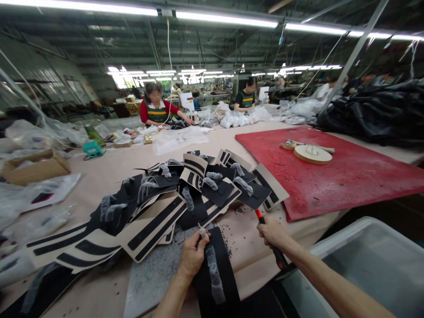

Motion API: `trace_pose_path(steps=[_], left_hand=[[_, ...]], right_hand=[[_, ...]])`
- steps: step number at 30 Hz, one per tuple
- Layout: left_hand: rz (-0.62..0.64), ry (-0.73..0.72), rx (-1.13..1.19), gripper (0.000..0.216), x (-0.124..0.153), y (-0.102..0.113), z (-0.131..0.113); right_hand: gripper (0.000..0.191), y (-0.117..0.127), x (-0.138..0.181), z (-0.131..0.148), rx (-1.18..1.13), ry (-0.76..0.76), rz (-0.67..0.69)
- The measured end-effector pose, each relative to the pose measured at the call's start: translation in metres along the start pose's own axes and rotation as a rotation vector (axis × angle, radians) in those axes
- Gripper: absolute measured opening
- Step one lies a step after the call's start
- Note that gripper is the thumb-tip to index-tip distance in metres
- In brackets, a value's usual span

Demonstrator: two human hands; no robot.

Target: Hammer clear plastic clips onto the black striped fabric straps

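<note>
My left hand (194, 254) is closed at the upper edge of a black panel (228, 278), with a white wrap around the thumb tip. Along that panel runs a strap handle (214, 276) covered in clear plastic. To the right, my right hand (273, 232) grips a black hand tool (278, 257) with an orange-red end pointing up and away; its exact kind I cannot make out. Beyond both hands lies a heap of similar panels (155, 221), some showing beige backs with black strips, others black with plastic-wrapped handles.
A grey board (149, 274) lies under the panel. At right are a red mat (347, 185) with a tape roll (312, 154), and a translucent bin (367, 260) below the table edge. A cardboard box (36, 168) stands left. Two people work across the table.
</note>
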State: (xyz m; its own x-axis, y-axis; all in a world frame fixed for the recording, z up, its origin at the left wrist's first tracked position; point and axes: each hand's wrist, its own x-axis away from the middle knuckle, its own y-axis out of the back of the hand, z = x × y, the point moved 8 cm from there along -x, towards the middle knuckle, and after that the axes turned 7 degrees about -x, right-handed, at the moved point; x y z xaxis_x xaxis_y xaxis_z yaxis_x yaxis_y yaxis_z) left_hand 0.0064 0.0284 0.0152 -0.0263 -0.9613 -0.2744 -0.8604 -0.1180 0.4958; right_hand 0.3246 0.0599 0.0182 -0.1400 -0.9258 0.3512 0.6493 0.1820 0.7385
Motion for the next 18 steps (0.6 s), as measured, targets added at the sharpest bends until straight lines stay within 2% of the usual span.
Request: trace_pose_path(steps=[3, 7, 13, 15, 16, 18], left_hand=[[0.004, 0.001, 0.007, 0.019, 0.001, 0.001, -0.002], [0.007, 0.017, 0.025, 0.019, 0.0, 0.002, -0.004], [0.01, 0.035, 0.044, 0.018, -0.001, 0.003, -0.005], [0.011, 0.038, 0.045, 0.017, -0.001, 0.003, -0.006], [0.014, 0.037, 0.044, 0.017, -0.001, 0.003, -0.008], [0.019, 0.033, 0.042, 0.016, 0.0, 0.004, -0.01]], right_hand=[[0.013, 0.01, 0.009, -0.011, 0.11, -0.029, -0.147], [0.02, 0.026, 0.02, -0.026, 0.207, -0.076, -0.279], [0.038, 0.07, 0.033, -0.019, 0.219, -0.093, -0.539], [0.038, 0.088, 0.044, -0.006, 0.094, -0.028, -0.667], [0.037, 0.095, 0.052, 0.002, -0.041, 0.05, -0.711], [0.035, 0.096, 0.067, 0.024, -0.402, 0.256, -0.664]])
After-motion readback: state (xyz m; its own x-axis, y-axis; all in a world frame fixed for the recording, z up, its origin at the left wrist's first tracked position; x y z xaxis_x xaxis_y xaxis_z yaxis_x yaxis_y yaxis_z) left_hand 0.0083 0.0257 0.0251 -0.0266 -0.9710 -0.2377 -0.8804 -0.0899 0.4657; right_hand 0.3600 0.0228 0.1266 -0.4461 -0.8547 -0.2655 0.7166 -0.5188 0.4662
